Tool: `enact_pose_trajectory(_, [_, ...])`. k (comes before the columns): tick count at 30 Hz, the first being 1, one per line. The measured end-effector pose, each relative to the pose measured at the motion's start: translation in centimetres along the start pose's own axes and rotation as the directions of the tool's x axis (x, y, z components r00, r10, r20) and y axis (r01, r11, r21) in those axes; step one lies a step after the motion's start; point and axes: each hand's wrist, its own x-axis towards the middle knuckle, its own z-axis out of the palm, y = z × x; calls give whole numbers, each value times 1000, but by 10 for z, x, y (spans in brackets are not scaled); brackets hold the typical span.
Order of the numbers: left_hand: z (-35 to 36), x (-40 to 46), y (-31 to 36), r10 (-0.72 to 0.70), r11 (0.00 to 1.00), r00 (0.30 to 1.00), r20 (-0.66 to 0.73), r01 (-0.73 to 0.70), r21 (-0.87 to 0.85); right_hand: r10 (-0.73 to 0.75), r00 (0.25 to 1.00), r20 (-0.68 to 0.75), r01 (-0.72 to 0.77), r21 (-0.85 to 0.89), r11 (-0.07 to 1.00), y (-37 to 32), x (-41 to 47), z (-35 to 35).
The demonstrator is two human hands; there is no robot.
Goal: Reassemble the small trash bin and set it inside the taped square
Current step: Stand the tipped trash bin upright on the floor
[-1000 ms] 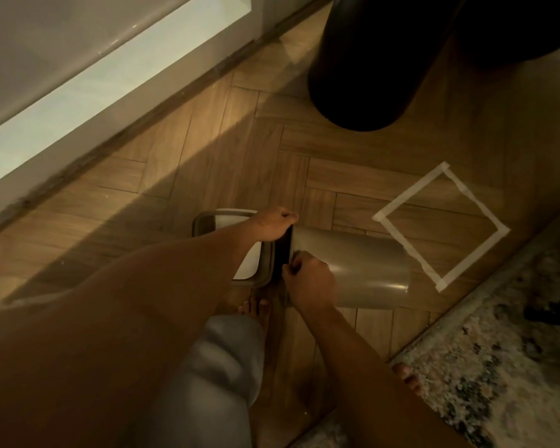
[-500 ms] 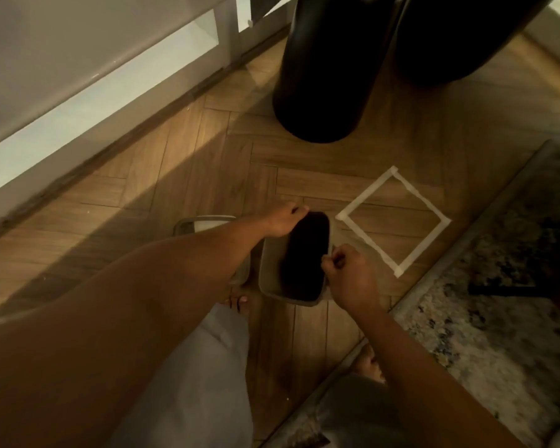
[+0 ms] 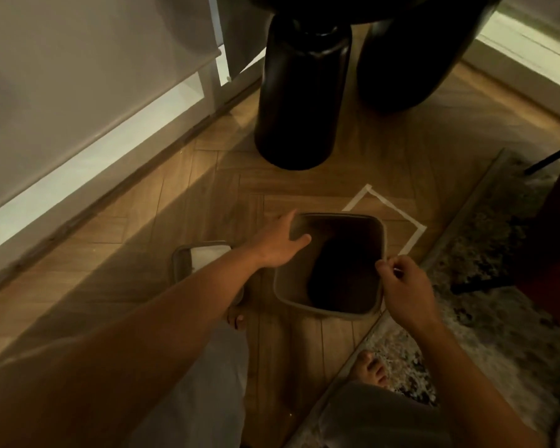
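Observation:
The small grey bin body [image 3: 327,310] stands upright with its dark opening facing up, and it covers the near-left part of the taped square [image 3: 401,211] on the wood floor. My left hand [image 3: 280,244] grips the bin's left rim, thumb over the edge into the opening. At the right rim my right hand [image 3: 403,284] pinches the edge between its fingertips. The bin's lid [image 3: 183,265], grey frame with a white panel, lies flat on the floor to the left of the bin, partly hidden by my left forearm.
Two thick black furniture legs [image 3: 299,92] stand just beyond the square. A patterned rug [image 3: 485,286] borders the floor on the right. A white wall base [image 3: 88,163] runs along the left. My bare feet [image 3: 369,367] are below the bin.
The bin went from lying on its side to standing upright and moved right, onto the taped square. Both hands stayed on its rim. The view shifted forward.

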Motion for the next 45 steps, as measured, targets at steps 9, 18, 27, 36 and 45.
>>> enact_pose_trajectory(9, [26, 25, 5, -40, 998, 997, 64, 38, 41, 38, 999, 7, -37, -65, 997, 25, 44, 6])
enact_pose_trajectory(18, [55, 41, 4, 5, 996, 994, 107, -14, 83, 151, 978, 141, -115, -234, 965, 81, 55, 21])
enact_pose_trajectory(27, [66, 50, 14, -28, 999, 993, 112, 25, 28, 245, 922, 300, -196, -186, 963, 94, 42, 13])
enact_pose_trajectory(36, [84, 56, 34, 14, 1000, 993, 121, -17, 21, 251, 911, 328, -234, -90, 968, 106, 31, -5])
enact_pose_trajectory(45, [78, 45, 38, 8, 997, 987, 163, -21, 78, 225, 891, 394, -233, -27, 972, 96, 11, -10])
